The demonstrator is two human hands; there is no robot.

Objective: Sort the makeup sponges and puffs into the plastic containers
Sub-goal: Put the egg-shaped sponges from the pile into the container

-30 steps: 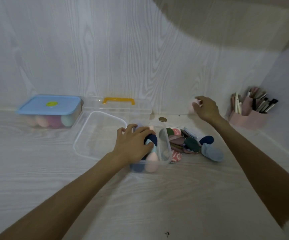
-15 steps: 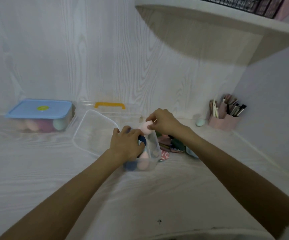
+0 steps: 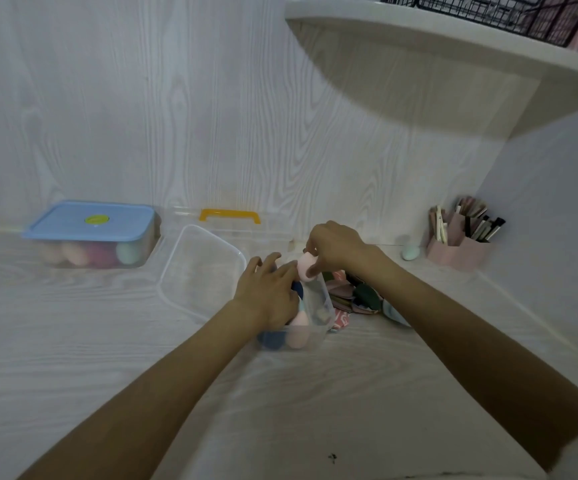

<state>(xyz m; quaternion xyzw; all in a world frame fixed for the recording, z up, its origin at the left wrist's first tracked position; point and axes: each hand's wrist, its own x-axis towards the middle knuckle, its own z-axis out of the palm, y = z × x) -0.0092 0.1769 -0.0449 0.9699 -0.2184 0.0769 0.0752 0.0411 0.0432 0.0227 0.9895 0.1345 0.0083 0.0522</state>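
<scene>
- On the white desk, head view: the right hand (image 3: 336,245) pinches a pink sponge (image 3: 306,267) at the far rim of the small clear tub (image 3: 315,329), just above its opening.
- A second ago that hand was well off by the back wall; it has since carried the sponge across to the tub, so this one looks about to drop in.
- The left hand (image 3: 268,292) stays spread over the sponges already in the tub, fingers fairly straight, pressing rather than gripping.
- The puffs (image 3: 360,297) lie heaped just right of the tub, not yet sorted.
- A mint sponge (image 3: 410,252) sits loose near the brush holder (image 3: 457,249).
- An open tub (image 3: 176,271) stands left of the small one, and the blue-lidded box (image 3: 90,233) holds more sponges.
</scene>
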